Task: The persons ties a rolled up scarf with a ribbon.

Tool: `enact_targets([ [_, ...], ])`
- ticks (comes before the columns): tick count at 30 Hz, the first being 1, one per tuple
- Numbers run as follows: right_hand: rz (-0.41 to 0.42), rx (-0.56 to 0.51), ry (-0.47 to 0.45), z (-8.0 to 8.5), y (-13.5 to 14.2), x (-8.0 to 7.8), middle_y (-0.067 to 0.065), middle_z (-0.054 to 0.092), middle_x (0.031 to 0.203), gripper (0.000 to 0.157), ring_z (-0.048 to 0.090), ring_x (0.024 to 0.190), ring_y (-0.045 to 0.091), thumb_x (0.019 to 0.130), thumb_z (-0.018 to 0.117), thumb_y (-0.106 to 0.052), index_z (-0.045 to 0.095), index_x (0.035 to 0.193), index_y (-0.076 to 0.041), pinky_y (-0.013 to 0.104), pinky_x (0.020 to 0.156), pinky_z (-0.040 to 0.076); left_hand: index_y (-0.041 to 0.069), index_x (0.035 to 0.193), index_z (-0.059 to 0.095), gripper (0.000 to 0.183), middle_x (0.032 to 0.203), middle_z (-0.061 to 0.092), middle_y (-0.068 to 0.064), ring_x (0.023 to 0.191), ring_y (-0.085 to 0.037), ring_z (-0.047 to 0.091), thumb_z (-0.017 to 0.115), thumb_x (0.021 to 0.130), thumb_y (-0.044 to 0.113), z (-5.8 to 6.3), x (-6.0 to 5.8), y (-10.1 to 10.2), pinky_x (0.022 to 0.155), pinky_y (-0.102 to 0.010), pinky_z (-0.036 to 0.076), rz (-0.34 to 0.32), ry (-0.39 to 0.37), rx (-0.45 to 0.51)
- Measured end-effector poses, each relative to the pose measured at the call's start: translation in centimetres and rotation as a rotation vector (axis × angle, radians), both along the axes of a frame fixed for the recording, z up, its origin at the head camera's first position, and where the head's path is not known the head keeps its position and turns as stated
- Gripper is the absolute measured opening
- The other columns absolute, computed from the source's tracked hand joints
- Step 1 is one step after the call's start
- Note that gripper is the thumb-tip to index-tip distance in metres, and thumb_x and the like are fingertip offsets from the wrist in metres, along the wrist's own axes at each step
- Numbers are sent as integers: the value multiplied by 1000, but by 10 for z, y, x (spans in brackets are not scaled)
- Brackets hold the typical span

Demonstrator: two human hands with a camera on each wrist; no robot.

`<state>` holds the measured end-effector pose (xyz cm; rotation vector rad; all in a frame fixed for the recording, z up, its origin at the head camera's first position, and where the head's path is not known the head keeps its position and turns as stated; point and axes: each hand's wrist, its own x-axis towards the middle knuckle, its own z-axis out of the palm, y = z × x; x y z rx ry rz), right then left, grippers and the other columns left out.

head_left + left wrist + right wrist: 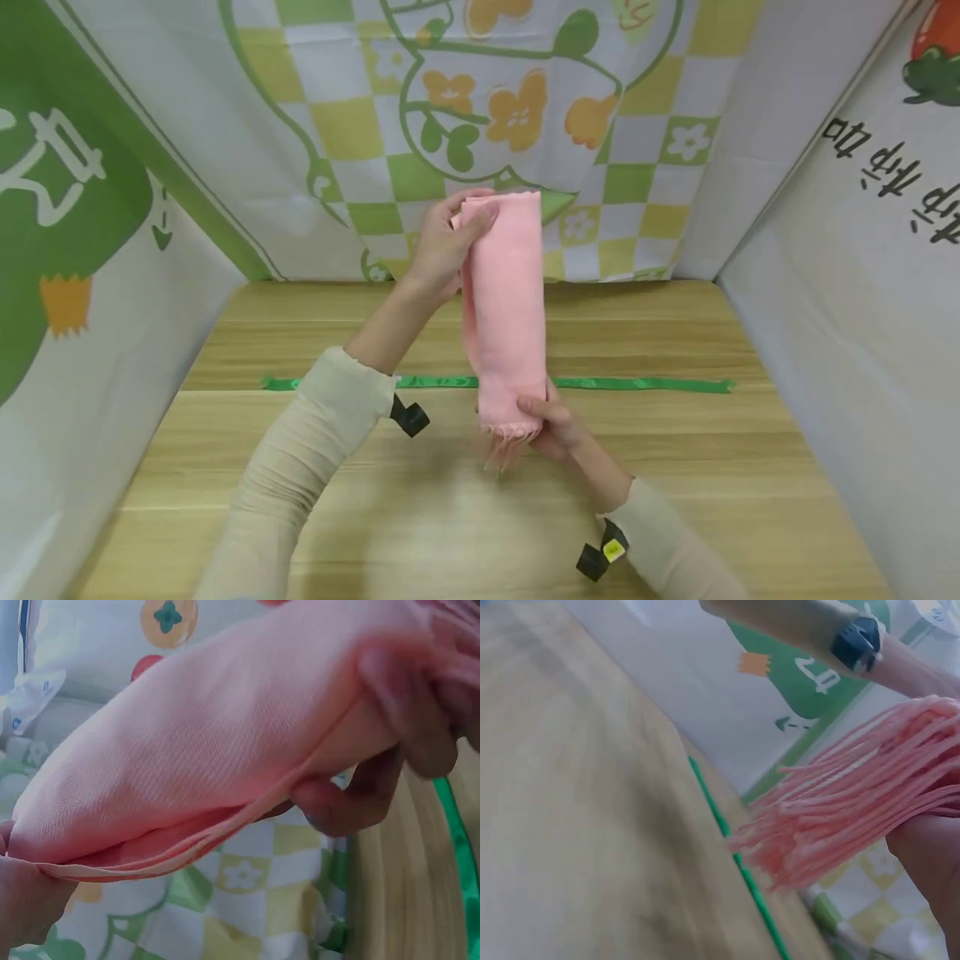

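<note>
A pink scarf [510,308], folded into a long narrow strip, is held up over the table in the head view. My left hand [441,248] grips its upper end, with the thumb on the front. At the lower end my right hand [558,427] pinches the right edge just above the fringe [506,446]. The left wrist view shows the layers of the scarf [195,742] parted along the lower edge between both hands. In the right wrist view the loose fringe [847,802] hangs beside my right hand [930,862], which is only partly visible there.
Beneath the hands lies a wood-grain table [420,517] with a green tape strip [645,384] across it. A checked, patterned cloth [345,133] hangs behind, and white printed panels [847,275] stand at the sides. Each wrist carries a small black camera [410,418].
</note>
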<state>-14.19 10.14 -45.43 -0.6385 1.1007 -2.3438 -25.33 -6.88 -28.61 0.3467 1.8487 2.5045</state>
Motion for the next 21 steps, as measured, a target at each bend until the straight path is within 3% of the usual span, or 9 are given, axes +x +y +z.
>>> enact_targets([
  [6, 214, -187, -80, -14, -10, 13, 3, 62, 129, 51, 65, 104, 16, 92, 69, -23, 44, 136, -15, 37, 100, 50, -1, 131, 57, 35, 114, 59, -7, 85, -15, 63, 61, 99, 12, -26, -18, -6, 74, -25, 58, 27, -203, 11],
  [12, 337, -221, -200, -24, -19, 31, 1, 69, 120, 35, 65, 113, 17, 97, 60, -27, 50, 126, -10, 42, 113, 41, -3, 135, 56, 40, 115, 60, -7, 86, -13, 63, 62, 99, 14, -54, -33, -6, 75, -22, 57, 26, -280, -1],
  [15, 324, -209, -281, -28, -23, 39, 1, 72, 111, 29, 68, 106, 16, 98, 58, -27, 51, 121, -10, 41, 111, 44, -3, 137, 54, 42, 110, 60, -5, 82, -12, 62, 60, 100, 15, -73, -37, -6, 72, -21, 56, 10, -306, -43],
  [17, 271, -198, -336, -31, -25, 45, -2, 70, 105, 24, 67, 91, 11, 98, 59, -25, 52, 117, -12, 36, 102, 49, -3, 138, 53, 42, 107, 60, -5, 80, -12, 62, 59, 101, 16, -86, -39, -6, 70, -21, 56, -2, -331, -62],
  [21, 178, -180, -412, -40, -24, 51, -8, 61, 87, 15, 48, 64, 1, 98, 60, -23, 55, 108, -14, 19, 78, 51, 0, 124, 59, 29, 97, 59, -3, 75, -10, 61, 57, 102, 18, -112, -43, -5, 67, -20, 55, -15, -396, -85],
])
